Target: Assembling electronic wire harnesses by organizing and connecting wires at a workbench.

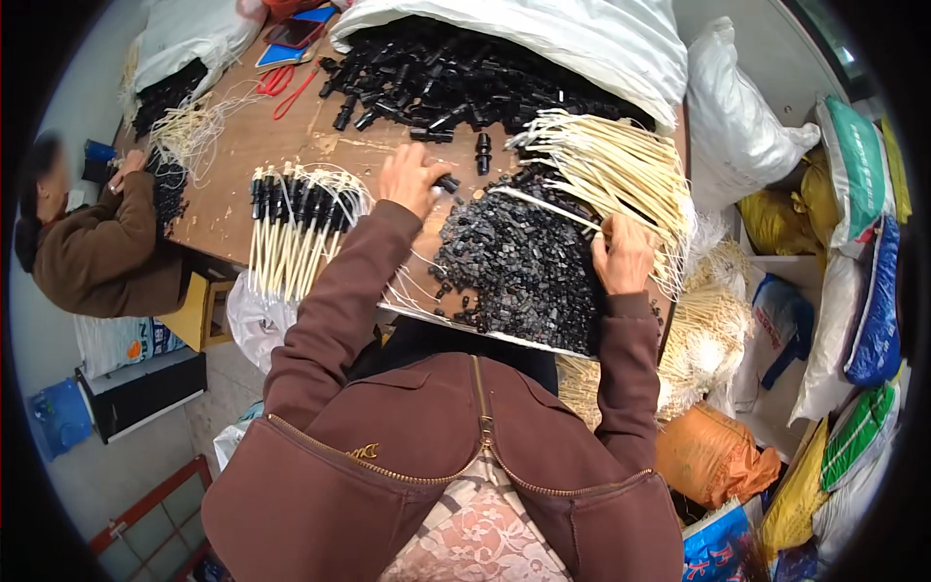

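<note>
My left hand (409, 179) is closed round a short black plastic fitting (446, 182), which pokes out past the fingertips. In my right hand (624, 254) is the end of a thin cream-coloured rod (548, 206), pinched between thumb and fingers; its other end points left toward the fitting, apart from it. Beneath both lies a heap of small black pieces (514, 272). A bundle of similar cream rods (611, 165) is spread just beyond my right hand. To the left of my left arm, rods with black fittings (291, 209) on their far ends lie in a row.
A large white sack (582, 29) spills black fittings (436, 73) across the brown table (320, 131). Red scissors (275, 81) and a phone (296, 35) lie at far left. Another person (107, 233) works at the left edge. Full sacks (747, 126) crowd the right side.
</note>
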Action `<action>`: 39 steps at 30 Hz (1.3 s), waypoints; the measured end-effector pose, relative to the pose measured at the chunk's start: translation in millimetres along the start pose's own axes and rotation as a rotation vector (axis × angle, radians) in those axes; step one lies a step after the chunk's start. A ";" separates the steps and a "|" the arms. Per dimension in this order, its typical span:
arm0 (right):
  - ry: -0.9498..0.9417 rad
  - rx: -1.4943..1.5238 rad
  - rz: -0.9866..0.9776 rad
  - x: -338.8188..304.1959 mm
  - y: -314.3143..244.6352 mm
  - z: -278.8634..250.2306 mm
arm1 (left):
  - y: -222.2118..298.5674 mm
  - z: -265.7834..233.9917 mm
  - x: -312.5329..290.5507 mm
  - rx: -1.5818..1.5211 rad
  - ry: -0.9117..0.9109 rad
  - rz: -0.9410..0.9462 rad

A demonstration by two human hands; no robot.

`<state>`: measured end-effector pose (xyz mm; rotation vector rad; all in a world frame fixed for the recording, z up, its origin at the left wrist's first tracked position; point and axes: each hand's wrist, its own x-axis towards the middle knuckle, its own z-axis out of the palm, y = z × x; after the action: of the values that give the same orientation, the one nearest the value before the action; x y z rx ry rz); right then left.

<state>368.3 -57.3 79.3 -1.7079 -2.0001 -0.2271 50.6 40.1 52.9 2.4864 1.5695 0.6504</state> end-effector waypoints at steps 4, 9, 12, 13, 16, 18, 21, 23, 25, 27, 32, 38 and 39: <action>-0.002 0.345 -0.004 1.8 -59.5 -8.1 | 0.5 -0.8 -16.3 -0.375 0.198 0.134; -0.074 0.775 0.266 -17.8 -91.9 -10.2 | 3.0 -32.4 -36.3 -0.768 -0.008 -0.125; -0.091 0.928 0.404 -23.7 -97.5 -10.0 | -5.1 -37.9 -43.9 -0.842 -0.058 -0.239; -0.116 0.934 0.390 -25.1 -99.4 -10.7 | -9.6 -35.7 -46.5 -0.849 -0.038 -0.219; -0.188 0.949 0.344 -27.3 -104.9 -12.4 | -22.5 -30.1 -51.6 -0.870 0.021 -0.158; -0.230 0.932 0.315 -27.0 -107.1 -14.1 | -24.2 -35.4 -48.8 -0.701 0.057 -0.020; -0.356 0.882 0.226 -24.6 -111.2 -16.9 | -25.6 -45.9 -46.6 -0.175 0.155 0.377; -0.328 0.773 0.163 -21.9 -127.3 -7.7 | -15.6 -38.5 -49.7 -0.121 0.197 0.570; -0.263 0.551 0.056 -17.2 -148.4 6.8 | 30.6 -48.4 -56.1 -0.107 0.130 0.583; -0.235 0.444 -0.009 -12.1 -154.9 11.8 | 49.8 -51.5 -64.5 -0.057 0.053 0.515; -0.164 1.703 0.454 -1.7 -120.2 1.9 | 2.7 -33.8 -77.7 -0.213 -0.032 -0.117; -0.186 0.381 -0.178 -9.5 -176.9 23.8 | -6.3 7.3 -81.3 -0.886 -0.137 -0.350; -0.191 0.378 -0.180 -12.6 -179.9 27.6 | 2.3 -2.7 -81.3 -0.921 -0.120 -0.359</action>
<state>189.3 -92.4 83.5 -1.3550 -2.1683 0.2509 21.6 -33.2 32.7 1.5025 1.2148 0.8760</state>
